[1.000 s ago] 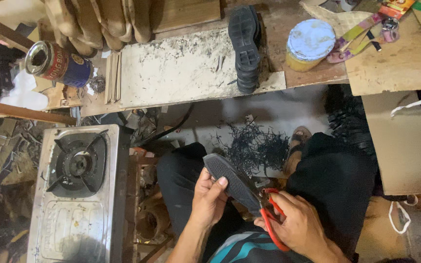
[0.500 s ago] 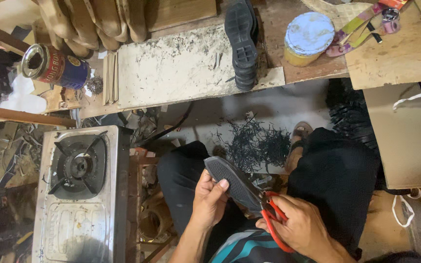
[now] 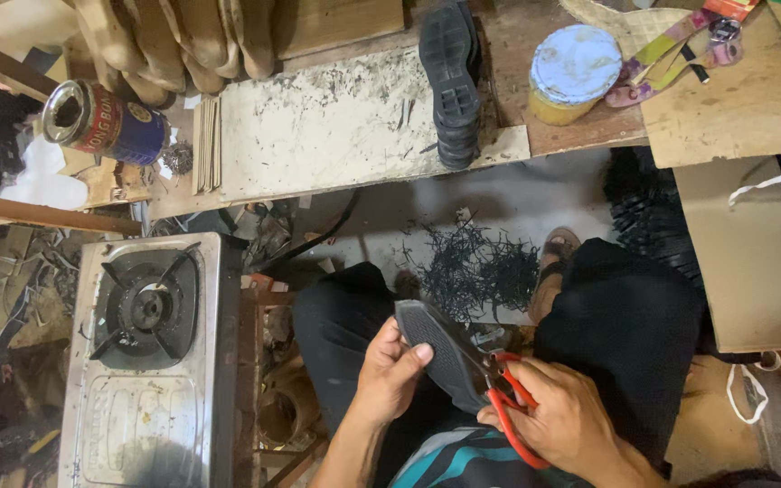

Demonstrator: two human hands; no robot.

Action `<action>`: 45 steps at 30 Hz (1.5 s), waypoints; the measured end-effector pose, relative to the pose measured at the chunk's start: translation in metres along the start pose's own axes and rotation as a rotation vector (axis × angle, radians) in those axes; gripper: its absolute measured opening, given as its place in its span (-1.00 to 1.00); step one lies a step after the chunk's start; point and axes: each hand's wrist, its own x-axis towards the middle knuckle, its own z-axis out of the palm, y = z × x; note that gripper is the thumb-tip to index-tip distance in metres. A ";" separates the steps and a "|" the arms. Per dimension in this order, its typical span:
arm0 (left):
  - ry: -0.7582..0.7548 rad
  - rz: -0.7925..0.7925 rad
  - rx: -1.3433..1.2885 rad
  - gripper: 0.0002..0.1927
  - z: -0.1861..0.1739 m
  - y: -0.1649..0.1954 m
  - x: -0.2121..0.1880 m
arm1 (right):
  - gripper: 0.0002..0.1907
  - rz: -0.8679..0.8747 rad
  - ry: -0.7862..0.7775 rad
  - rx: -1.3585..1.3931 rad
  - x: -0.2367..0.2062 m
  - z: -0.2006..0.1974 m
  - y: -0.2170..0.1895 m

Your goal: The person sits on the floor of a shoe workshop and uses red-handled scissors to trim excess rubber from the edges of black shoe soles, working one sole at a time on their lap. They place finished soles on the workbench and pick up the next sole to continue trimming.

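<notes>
A long wooden surface (image 3: pixel 363 145) runs across the top of the view, from ten o'clock to two o'clock, its pale board scuffed and dusted with dark marks. At eight o'clock a steel single-burner gas stove (image 3: pixel 146 352) sits low beside the person. The person's legs in black trousers (image 3: pixel 625 334) fill the lower middle, with a sandalled foot (image 3: pixel 558 262) showing between them. At the centre, a heap of thin black trimmings (image 3: pixel 476 262) lies on the floor. On the surface at twelve o'clock a black shoe (image 3: pixel 449 81) lies sole up; just right of it stands a yellow tub with a pale blue lid (image 3: pixel 576 72), and at ten o'clock a tin can (image 3: pixel 106 122) lies on its side. At six o'clock the left hand (image 3: pixel 390 375) is clamped on a dark grey shoe sole (image 3: pixel 440 348), thumb on top. The right hand (image 3: pixel 562 420) is closed around red-handled scissors (image 3: pixel 508 407), whose blades meet the sole's edge.
</notes>
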 end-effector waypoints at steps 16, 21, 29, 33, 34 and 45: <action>-0.002 0.061 0.188 -0.69 -0.016 0.002 0.000 | -0.63 0.027 -0.087 0.227 -0.007 -0.003 0.027; -0.033 -0.036 0.402 -0.65 -0.017 0.018 -0.002 | -0.49 0.010 -0.099 0.096 -0.003 -0.013 0.017; -0.146 -0.093 0.482 -0.65 -0.020 0.033 -0.003 | -0.46 -0.067 -0.103 -0.063 -0.002 -0.022 0.006; -0.156 -0.126 0.563 -0.64 -0.024 0.037 -0.002 | -0.48 -0.084 -0.097 -0.045 -0.004 -0.026 0.005; -0.156 -0.129 0.585 -0.64 -0.024 0.037 -0.002 | -0.46 -0.096 -0.102 -0.040 -0.004 -0.027 0.005; -0.204 -0.116 0.553 -0.64 -0.022 0.041 0.000 | -0.49 -0.138 -0.132 -0.069 0.000 -0.033 0.000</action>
